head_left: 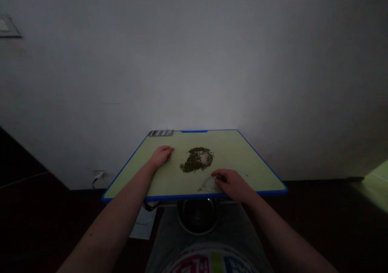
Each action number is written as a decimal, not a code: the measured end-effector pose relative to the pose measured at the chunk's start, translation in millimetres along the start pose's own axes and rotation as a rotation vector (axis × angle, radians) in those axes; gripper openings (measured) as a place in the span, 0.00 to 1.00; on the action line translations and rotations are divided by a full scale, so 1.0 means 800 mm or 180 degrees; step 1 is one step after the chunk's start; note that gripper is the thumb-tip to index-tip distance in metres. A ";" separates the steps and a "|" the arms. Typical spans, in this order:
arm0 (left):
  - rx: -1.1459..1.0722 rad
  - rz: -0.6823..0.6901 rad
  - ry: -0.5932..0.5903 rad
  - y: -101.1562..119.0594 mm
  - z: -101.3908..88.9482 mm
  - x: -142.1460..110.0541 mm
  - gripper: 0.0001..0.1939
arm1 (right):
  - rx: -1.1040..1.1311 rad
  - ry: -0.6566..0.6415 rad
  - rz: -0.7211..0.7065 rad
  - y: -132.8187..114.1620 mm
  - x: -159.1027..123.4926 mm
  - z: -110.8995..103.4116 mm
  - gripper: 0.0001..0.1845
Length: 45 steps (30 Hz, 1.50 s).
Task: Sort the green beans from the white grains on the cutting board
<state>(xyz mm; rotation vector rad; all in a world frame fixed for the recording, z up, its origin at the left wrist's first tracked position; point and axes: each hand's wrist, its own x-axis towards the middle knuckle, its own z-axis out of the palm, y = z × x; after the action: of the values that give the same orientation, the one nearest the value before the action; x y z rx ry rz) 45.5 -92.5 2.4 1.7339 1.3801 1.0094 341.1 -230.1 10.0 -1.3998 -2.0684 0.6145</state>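
A heap of small green beans (pixel 190 162) lies on the pale yellow tabletop (pixel 242 152), with a patch of whitish grains (pixel 204 157) at its right side. To the left of the heap, my left hand (pixel 163 156) rests on the table with its fingers closed together; whether anything is between them is hidden. My right hand (pixel 230 182) is near the front edge, its bent fingers closed at the right rim of a clear round dish (pixel 208 184). A few dark beans lie beside the dish on its left.
A phone (pixel 161 133) lies at the back left corner. Blue edging (pixel 194 196) runs round the table. Below the front edge a metal bowl (pixel 198 220) sits on my lap. A wall rises behind the table, with a plugged-in cable (pixel 97 177) at lower left.
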 end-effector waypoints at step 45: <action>0.0137 0.0040 0.0031 0.000 -0.001 -0.002 0.20 | 0.0117 -0.0195 -0.0205 0.005 0.013 -0.001 0.15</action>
<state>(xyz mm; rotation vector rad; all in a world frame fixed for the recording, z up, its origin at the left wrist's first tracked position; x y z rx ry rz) 44.4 -94.1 2.2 1.7733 1.4082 1.0029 341.4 -218.8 9.5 -1.3035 -2.1302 0.6728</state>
